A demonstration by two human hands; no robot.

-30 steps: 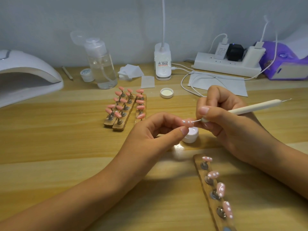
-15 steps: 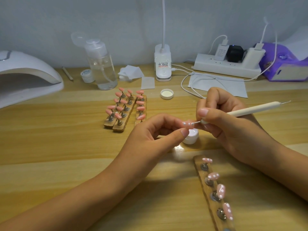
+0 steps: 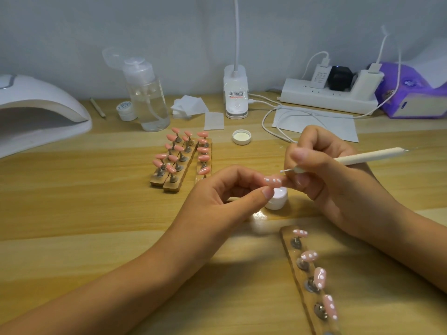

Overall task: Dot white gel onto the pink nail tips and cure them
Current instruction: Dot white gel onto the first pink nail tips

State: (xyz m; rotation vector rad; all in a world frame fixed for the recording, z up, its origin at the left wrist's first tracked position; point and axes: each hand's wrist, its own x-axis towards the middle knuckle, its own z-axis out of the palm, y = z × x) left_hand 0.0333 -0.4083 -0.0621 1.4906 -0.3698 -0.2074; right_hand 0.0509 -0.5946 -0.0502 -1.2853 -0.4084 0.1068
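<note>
Smearing is the risk: left hand point(image 3: 217, 201) pinches the dotted pink nail tip point(image 3: 272, 181) in curled fingers point(image 3: 242, 174) just above the gel pot point(image 3: 278, 200); right hand point(image 3: 321, 170) grips the dotting pen point(image 3: 367, 157), also above the pot; a slip would drag uncured dots.

Print on lamp base point(image 3: 235, 95) apparently illegible

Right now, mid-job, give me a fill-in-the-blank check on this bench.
The left hand pinches a pink nail tip bearing ___ white dots; the right hand grips the dotting pen.
The near wooden strip shows ___ dotted tips.
The curing lamp stands on the table's ___ side.
Missing: three; four; left.
</note>
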